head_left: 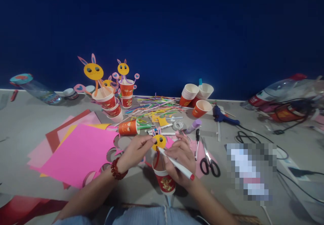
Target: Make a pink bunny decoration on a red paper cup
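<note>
My left hand (pixel 136 150) pinches the left edge of a yellow paper bunny face (pixel 160 141), which has eyes drawn on it and small ears on top. The face stands on a stem above a red paper cup (pixel 165 181) close to my body. In my right hand (pixel 181 157) is a white marker (pixel 178 166) with a red end. Its tip touches or nearly touches the lower part of the face. Part of the cup's rim is hidden behind my right hand.
Finished bunny cups (pixel 103 96) stand at the back left. Pink paper sheets (pixel 81 154) lie on the left. Scissors (pixel 209 162), a glue stick (pixel 194 125), a blue glue gun (pixel 224 117), a paper cup stack (pixel 188 93) and scattered sticks (pixel 157 105) surround the middle and right.
</note>
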`<state>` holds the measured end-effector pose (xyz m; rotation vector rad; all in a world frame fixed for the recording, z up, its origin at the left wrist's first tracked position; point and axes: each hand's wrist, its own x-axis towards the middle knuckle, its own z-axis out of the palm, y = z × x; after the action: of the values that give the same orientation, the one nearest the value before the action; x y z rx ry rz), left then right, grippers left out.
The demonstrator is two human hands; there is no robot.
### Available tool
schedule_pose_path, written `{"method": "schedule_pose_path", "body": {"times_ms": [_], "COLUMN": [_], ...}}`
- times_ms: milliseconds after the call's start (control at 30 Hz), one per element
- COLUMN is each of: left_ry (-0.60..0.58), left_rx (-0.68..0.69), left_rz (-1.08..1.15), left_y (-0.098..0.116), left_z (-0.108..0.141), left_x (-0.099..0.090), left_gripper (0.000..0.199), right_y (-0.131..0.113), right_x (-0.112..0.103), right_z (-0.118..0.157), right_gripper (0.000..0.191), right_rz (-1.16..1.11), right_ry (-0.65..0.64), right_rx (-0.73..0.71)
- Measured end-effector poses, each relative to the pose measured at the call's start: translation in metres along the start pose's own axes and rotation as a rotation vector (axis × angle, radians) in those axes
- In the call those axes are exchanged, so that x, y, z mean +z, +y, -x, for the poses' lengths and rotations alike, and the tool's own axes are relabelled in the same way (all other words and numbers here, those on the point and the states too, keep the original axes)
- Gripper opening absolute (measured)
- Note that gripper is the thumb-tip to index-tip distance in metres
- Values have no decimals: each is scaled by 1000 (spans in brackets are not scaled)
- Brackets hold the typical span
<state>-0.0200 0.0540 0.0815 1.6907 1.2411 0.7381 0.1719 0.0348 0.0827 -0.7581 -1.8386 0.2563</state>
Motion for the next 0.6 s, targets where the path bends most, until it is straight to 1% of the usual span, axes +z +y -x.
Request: {"method": "schedule_pose_path", "body": {"times_ms": [133, 467, 600], "left_ry": [1, 11, 10], "left_rx": [-1, 0, 3], "left_rz": [9, 1, -15], "left_y": [-1, 2, 0], "left_z": [0, -1, -1], "left_x": [0, 0, 0], "left_gripper": [40, 39, 40], "right_y": [1, 3, 3], "right_x": [0, 2, 1], "right_z": [1, 2, 2], "right_gripper": [22, 20, 20], "right_rz": [-1, 12, 17], "right_ry": [-20, 9, -2], "right_rx": [8, 12, 11]}}
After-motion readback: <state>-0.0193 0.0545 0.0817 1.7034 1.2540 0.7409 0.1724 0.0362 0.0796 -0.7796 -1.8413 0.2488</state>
